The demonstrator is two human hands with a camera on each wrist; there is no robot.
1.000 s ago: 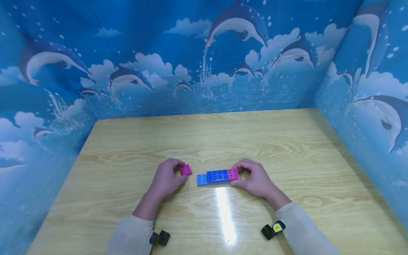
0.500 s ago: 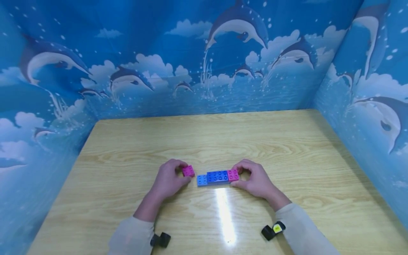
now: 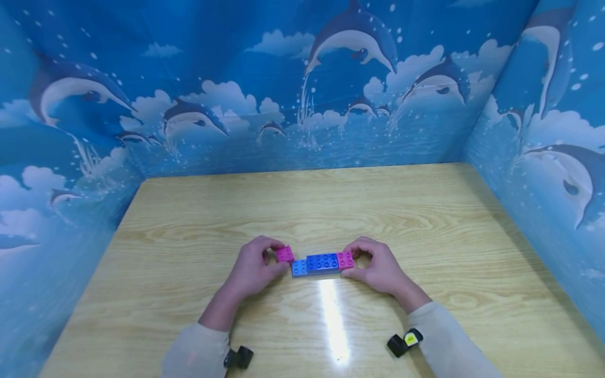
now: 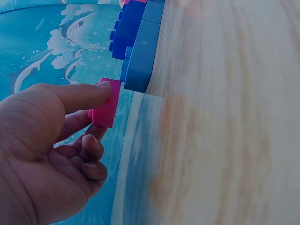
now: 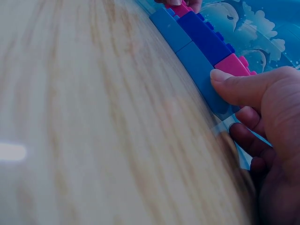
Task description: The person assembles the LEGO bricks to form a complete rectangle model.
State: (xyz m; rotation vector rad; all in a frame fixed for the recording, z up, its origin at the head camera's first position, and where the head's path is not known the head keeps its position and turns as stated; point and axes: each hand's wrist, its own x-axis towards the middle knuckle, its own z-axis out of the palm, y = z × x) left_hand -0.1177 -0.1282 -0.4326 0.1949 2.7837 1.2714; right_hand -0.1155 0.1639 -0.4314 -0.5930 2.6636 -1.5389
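Note:
My left hand [image 3: 255, 268] pinches a small pink toy brick [image 4: 107, 104] between thumb and fingers. The brick is close beside the left end of a low built row, a little above it in the left wrist view. Light-blue bricks [image 5: 195, 66] form the row's bottom layer on the table. On top sit a longer dark-blue brick [image 3: 322, 261] and, at the right end, a second pink brick [image 3: 345, 259]. The light-blue studs at the left end are bare. My right hand [image 3: 376, 264] grips the row's right end, its thumb on the near side.
The wooden table [image 3: 198, 210] runs back to a blue dolphin-print curtain [image 3: 264, 94], with another stretch of it along the right side. A strip of light reflects off the tabletop in front of the row. Each wrist wears a small black camera [image 3: 244, 357].
My left hand has moved right with the pink brick, bringing it up to the left end of the row. The right hand and the row have stayed in place.

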